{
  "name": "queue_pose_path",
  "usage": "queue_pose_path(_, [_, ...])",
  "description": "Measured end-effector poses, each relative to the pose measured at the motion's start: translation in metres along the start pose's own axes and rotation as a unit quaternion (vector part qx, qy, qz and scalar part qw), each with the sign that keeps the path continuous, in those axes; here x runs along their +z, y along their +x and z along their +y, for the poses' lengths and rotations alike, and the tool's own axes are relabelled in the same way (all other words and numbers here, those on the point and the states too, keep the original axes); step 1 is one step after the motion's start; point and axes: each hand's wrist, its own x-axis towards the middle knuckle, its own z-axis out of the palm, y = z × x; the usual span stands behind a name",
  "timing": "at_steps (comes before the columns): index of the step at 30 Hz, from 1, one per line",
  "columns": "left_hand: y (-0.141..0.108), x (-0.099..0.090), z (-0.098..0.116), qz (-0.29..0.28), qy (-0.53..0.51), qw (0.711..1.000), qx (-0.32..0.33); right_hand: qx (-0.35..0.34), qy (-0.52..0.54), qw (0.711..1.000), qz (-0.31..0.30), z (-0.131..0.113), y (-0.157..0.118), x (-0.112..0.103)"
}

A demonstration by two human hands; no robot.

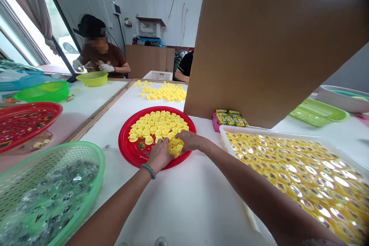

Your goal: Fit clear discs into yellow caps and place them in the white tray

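A round red tray [124, 147] lies on the white table, covered with many small yellow plastic cups [163, 119] with flared rims. My left hand [161, 155], wearing a green bead bracelet [148, 170] at the wrist, reaches over the tray's near side with its fingers curled against a cluster of cups. From the right, my right hand [188, 141] bends its fingers round the other side of the same cluster. The bunched cups [175, 148] sit between the two hands. Part of the fingertips is hidden among them.
Right of me, a white tray [226, 138] holds rows of shiny-topped yellow pieces. A cardboard sheet [245, 54] stands behind small packets [230, 118]. Left is a green basket [98, 177] of clear-wrapped pieces. Loose yellow cups [165, 92] lie beyond; a gloved co-worker [99, 55] sits far left.
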Motion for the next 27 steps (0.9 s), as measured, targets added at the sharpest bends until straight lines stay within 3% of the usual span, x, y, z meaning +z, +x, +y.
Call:
queue_pose_path(15, [0.003,-0.002,-0.017,-0.02,0.02,1.0,0.013,0.008,-0.025,1.0,0.017,-0.02,0.014,0.015])
queue_pose_path(21, [0.004,-0.004,-0.018,-0.036,-0.005,0.999,0.021,-0.026,-0.016,0.999,0.025,-0.026,0.014,0.017])
queue_pose_path(27, [0.002,-0.011,-0.02,-0.013,-0.018,1.0,0.008,-0.033,0.018,0.998,0.049,-0.022,0.014,0.018])
